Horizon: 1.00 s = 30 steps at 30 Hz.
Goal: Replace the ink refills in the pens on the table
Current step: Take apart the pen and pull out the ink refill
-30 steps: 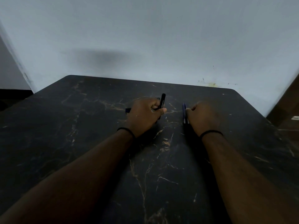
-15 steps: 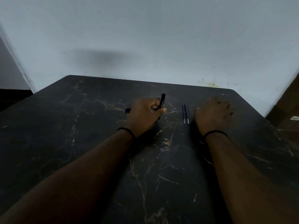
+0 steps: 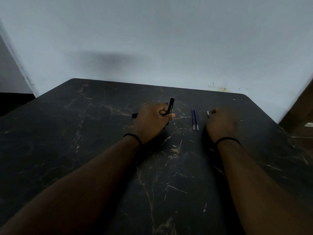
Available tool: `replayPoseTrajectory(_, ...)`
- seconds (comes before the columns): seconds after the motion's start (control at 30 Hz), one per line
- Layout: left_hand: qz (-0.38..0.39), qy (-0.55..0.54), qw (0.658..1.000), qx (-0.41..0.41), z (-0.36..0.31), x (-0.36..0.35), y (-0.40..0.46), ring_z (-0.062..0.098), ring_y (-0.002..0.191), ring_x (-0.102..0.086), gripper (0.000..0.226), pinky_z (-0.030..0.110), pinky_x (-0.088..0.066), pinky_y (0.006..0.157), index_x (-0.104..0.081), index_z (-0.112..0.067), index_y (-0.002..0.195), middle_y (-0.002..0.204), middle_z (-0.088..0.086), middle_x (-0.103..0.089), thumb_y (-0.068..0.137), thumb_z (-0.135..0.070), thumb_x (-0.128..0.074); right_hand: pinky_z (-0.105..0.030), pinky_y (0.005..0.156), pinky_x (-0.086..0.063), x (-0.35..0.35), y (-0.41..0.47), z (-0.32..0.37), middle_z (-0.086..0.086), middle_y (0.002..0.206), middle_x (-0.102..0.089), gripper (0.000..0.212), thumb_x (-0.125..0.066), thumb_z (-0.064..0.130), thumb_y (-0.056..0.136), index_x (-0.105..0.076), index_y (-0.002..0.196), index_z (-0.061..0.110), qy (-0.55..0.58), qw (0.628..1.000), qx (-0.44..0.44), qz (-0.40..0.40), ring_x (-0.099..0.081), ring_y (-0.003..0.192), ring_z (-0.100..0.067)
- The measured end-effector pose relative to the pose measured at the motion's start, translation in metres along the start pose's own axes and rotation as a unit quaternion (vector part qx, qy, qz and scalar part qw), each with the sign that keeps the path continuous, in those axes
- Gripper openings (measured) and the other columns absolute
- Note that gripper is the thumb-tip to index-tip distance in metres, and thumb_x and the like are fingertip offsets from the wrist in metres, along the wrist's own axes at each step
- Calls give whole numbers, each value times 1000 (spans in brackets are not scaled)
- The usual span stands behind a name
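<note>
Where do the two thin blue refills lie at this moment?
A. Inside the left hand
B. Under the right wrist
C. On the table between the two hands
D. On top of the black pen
C: the two blue refills lie side by side on the dark table, between the left hand, which grips the black pen, and the right hand.

Left hand fisted round black pen on dark marble table. Two blue refills lie between hands. Right hand curled, small pale-tipped piece at fingertips.
</note>
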<state>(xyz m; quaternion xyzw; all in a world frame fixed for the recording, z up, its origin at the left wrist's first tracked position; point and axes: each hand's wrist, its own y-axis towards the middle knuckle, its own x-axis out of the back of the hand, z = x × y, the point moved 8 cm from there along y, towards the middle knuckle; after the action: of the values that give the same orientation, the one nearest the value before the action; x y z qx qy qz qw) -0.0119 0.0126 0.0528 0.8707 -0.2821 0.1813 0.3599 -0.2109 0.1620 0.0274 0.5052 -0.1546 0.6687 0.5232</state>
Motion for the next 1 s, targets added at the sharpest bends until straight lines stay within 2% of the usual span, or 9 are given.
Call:
replayPoseTrajectory(0.17,-7,2,1000,-9,0,0,0,10,70,-70,15,36,-61,69,-75,-13,85,78,-1,-74,82,-28,-78,-26,75,-39,-8,0,3,-11,110,-68,17,-57,11,92,-64,105,18,88,996,-17,10,-63,100,-31)
replayPoseTrajectory(0.3,-8,0,1000,-8,1,0,0,7,69,-69,14,33,-61,69,-75,-15,85,77,-3,-74,82,-29,-78,-27,77,-40,-10,1,3,-10,111,-68,15,-58,19,93,-63,107,21,108,994,-29,20,-64,102,-30)
replayPoseTrajectory(0.4,1,-5,1000,0,3,-2,1,11,64,-69,14,38,-62,66,-74,-16,85,73,-3,-73,83,-29,-77,-28,78,-41,-5,-1,3,-7,107,-69,10,-60,23,94,-65,102,19,127,992,-22,4,-64,99,-28)
replayPoseTrajectory(0.53,-5,1,1000,-6,2,-1,1,14,64,-70,15,41,-61,67,-74,-14,86,73,0,-73,83,-28,-76,-29,77,-42,-1,-2,5,-9,102,-69,9,-62,26,95,-65,92,19,111,993,-26,6,-63,93,-28)
replayPoseTrajectory(0.7,-11,5,1000,-15,0,0,0,15,71,-69,17,39,-60,71,-75,-12,87,79,2,-74,83,-28,-76,-31,70,-47,9,-5,14,-8,83,-69,26,-60,32,96,-69,82,12,77,997,6,-18,-61,73,-23)
replayPoseTrajectory(0.8,-10,11,1000,-10,1,0,0,15,74,-69,18,38,-59,73,-75,-11,88,82,3,-74,84,-29,-76,-37,71,-56,9,-10,22,-12,73,-68,37,-57,37,94,-72,75,9,59,998,25,-7,-64,69,-29)
replayPoseTrajectory(0.9,3,2,1000,-2,2,-2,1,17,75,-70,19,41,-59,75,-75,-10,90,82,4,-74,84,-27,-75,-42,79,-57,2,-15,30,-14,83,-68,41,-55,43,93,-73,81,8,22,998,29,47,-66,81,-34)
replayPoseTrajectory(1.0,-1,4,1000,-4,0,0,0,15,72,-70,17,41,-60,73,-75,-11,88,80,2,-74,84,-27,-76,-38,75,-55,-1,-20,36,-15,90,-69,39,-58,42,91,-69,83,6,-6,997,34,63,-64,81,-33)
